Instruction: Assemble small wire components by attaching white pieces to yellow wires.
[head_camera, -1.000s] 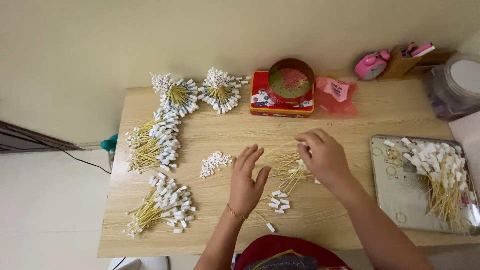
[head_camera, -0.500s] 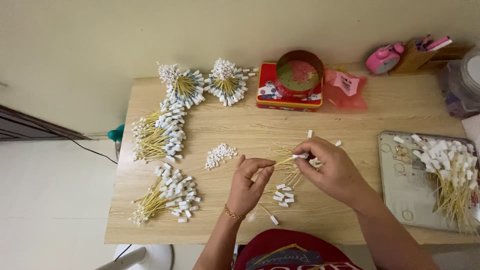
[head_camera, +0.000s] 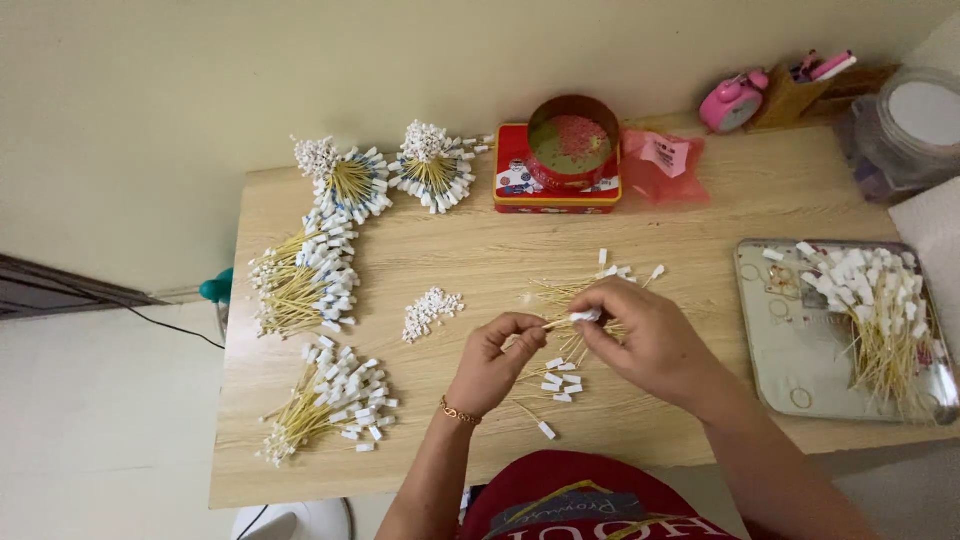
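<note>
Far left of the wooden table (head_camera: 480, 265), three fanned bundles of tagged yellow sticks: one at the near corner (head_camera: 325, 405), one above it (head_camera: 300, 280), one more at about 11 o'clock from the hands (head_camera: 345, 180). A fourth bundle (head_camera: 432, 165) sits just right of that, near the back edge. Moving in — a small heap of white tags (head_camera: 430, 312) lies at 9 o'clock from the left hand (head_camera: 492, 362), a little apart from it.

Left hand is up off the table, fingers curled, thumb and forefinger pinched on the end of a thin yellow stick (head_camera: 556, 323). The right hand (head_camera: 645, 340) meets it from 3 o'clock, fingertips closed on the white tag (head_camera: 585, 316) at the stick's other end — both hands share the one stick, held just above the table's middle.

Under them, loose white tags (head_camera: 558, 380) and scattered bare sticks (head_camera: 575, 295). At 12 o'clock, a red tin (head_camera: 557, 185) with a round red lid (head_camera: 573, 140) on top, a pink bag (head_camera: 662, 162) beside it. Far right, a metal tray (head_camera: 790, 340) piled with tagged sticks (head_camera: 880, 305); behind it a pink alarm clock (head_camera: 732, 100) and a clear jar (head_camera: 915, 125).
</note>
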